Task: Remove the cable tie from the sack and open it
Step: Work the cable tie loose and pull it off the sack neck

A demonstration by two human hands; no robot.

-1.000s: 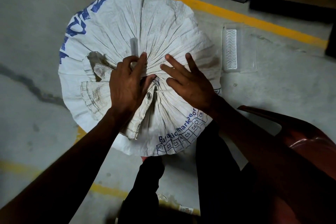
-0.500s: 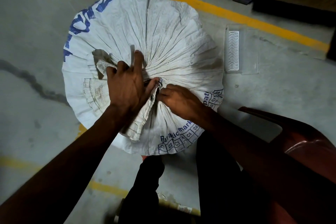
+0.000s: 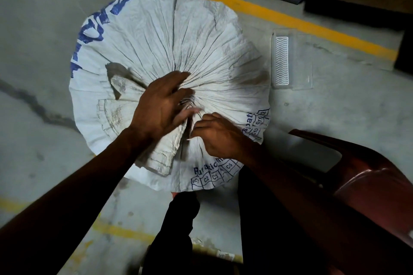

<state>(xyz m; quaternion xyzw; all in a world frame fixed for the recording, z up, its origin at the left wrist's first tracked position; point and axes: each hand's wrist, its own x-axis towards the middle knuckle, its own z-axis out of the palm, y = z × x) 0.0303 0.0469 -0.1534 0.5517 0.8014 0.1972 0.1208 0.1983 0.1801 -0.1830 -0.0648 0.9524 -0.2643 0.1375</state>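
Note:
A white woven sack (image 3: 178, 35) with blue print stands on the concrete floor, its top gathered into radiating pleats. My left hand (image 3: 161, 107) lies over the gathered neck (image 3: 190, 101), fingers curled on the bunched fabric, with the loose flap (image 3: 165, 154) running out from under the palm. My right hand (image 3: 219, 134) sits just below and to the right, its fingertips pinched together at the tied point. The cable tie is almost wholly hidden by my fingers, and this spot is motion-blurred.
A clear plastic tray (image 3: 290, 60) lies on the floor right of the sack. A yellow floor line (image 3: 290, 20) runs behind it, with dark pallets beyond. A red-brown chair (image 3: 368, 174) is at the right. My black-trousered leg (image 3: 174, 230) is below the sack.
My right hand went from spread flat to pinched at the neck, then drew slightly down and right. The tie's upright tail by my left fingers is no longer visible.

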